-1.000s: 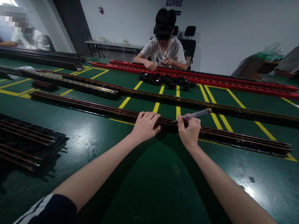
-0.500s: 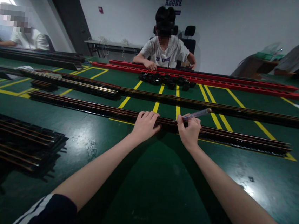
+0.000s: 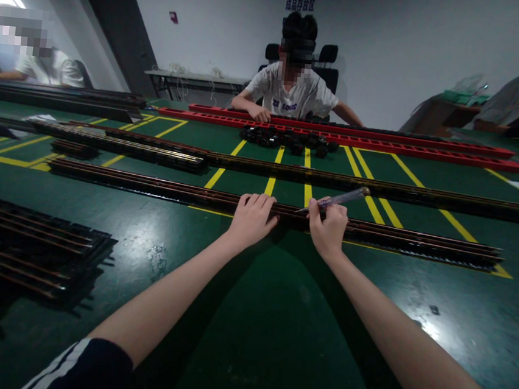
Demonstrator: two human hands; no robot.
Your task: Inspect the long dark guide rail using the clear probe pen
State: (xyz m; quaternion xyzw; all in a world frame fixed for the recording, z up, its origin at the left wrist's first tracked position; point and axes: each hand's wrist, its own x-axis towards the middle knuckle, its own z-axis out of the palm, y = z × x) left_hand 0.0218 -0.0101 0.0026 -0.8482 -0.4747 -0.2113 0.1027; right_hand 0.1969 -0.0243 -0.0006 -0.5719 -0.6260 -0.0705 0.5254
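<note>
head view: the left hand (image 3: pixel 252 218) lies on top of the long dark ribbed rail (image 3: pixel 150 187), fingers hooked over its far edge and thumb toward the near side. its grip is closed loosely on the rail, more pressing down than clamping. that hold looks meant to keep the rail from sliding or rolling on the smooth green desk (image 3: pixel 275 318).

the right hand (image 3: pixel 330 226) sits just beside it on the same rail. its grip is shut tight around the slim clear-handled tool (image 3: pixel 344 198), pinched low like a pen, with the heel of the hand resting on the rail, likely for a steadier tip.

the rail lies flat on the desk, nearest of the rows to the person. its long axis runs from left to right across the whole picture, and its right end sits a little lower in the frame. the tool's long axis crosses it at a slant: the handle points up and to the right, away from the person, and the tip points down and left at the rail's top, in the gap between the two hands.

beyond it a second long dark rail (image 3: pixel 424 195) lies parallel, then long red strips (image 3: pixel 383 146) with a pile of small black parts (image 3: pixel 287 140) just in front of them, where a person in a white t-shirt (image 3: pixel 292 90) sits. a stack of dark rails (image 3: pixel 29 252) lies at the near left.
</note>
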